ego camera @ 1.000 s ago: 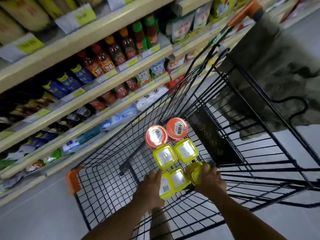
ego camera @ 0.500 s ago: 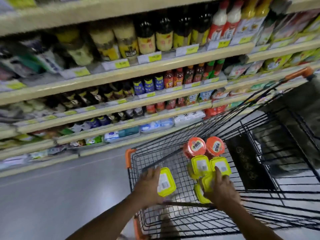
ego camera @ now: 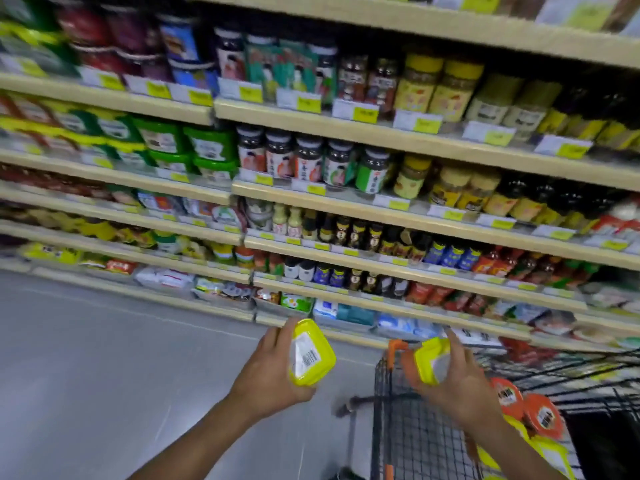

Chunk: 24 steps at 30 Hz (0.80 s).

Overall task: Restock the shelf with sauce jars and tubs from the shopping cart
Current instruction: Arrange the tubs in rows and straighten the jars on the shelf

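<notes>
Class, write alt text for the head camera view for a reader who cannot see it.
A person's left hand grips one yellow tub and the right hand grips a second yellow tub, in front of stocked supermarket shelves. The wire shopping cart at lower right holds orange-lidded jars and more yellow tubs.

A yellow tub point(ego camera: 310, 355), barcode label up, tilts in the left hand point(ego camera: 270, 375); a second tub point(ego camera: 431, 363) tilts in the right hand point(ego camera: 460, 386) above the cart's point(ego camera: 415, 438) orange corner. Two orange-lidded jars point(ego camera: 543, 415) and, seemingly, more tubs point(ego camera: 550, 452) lie inside.
</notes>
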Each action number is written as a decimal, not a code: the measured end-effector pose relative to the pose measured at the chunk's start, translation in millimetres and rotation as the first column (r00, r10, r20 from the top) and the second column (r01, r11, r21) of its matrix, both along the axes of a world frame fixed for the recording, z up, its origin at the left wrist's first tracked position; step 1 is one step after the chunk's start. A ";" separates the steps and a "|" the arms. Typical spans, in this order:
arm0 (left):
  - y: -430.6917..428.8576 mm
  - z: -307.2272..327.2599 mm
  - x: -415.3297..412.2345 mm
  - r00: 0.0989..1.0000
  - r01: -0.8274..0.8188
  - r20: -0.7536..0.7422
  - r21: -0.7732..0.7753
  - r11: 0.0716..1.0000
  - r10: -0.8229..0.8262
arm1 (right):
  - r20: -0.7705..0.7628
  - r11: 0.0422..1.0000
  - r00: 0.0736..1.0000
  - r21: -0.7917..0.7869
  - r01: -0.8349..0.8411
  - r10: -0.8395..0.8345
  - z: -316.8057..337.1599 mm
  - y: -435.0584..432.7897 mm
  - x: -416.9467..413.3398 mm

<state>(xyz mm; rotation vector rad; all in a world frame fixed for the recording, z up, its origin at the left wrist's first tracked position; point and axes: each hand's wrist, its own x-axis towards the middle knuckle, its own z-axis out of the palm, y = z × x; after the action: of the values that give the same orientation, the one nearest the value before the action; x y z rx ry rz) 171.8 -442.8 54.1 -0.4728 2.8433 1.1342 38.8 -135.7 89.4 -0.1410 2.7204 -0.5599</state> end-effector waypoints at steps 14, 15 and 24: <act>-218.2 102.6 225.0 0.800 -0.550 -0.290 -0.009 0.835 0.525 | -0.138 0.857 0.918 -0.330 -0.396 0.371 95.4 -298.9 55.8; -225.1 108.2 234.8 0.781 -0.573 -0.309 -0.009 0.819 0.543 | -0.153 0.836 0.903 -0.342 -0.430 0.402 102.4 -318.4 59.5; -296.9 133.8 294.5 0.640 -0.695 -0.435 0.024 0.718 0.634 | -0.226 0.625 0.757 -0.448 -0.640 0.613 151.7 -467.2 89.9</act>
<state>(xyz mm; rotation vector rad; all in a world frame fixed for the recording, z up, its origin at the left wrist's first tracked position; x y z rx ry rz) 466.2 -739.6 187.9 -1.6009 3.2167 1.2154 128.7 -602.9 241.1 -1.2093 2.2537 -1.0210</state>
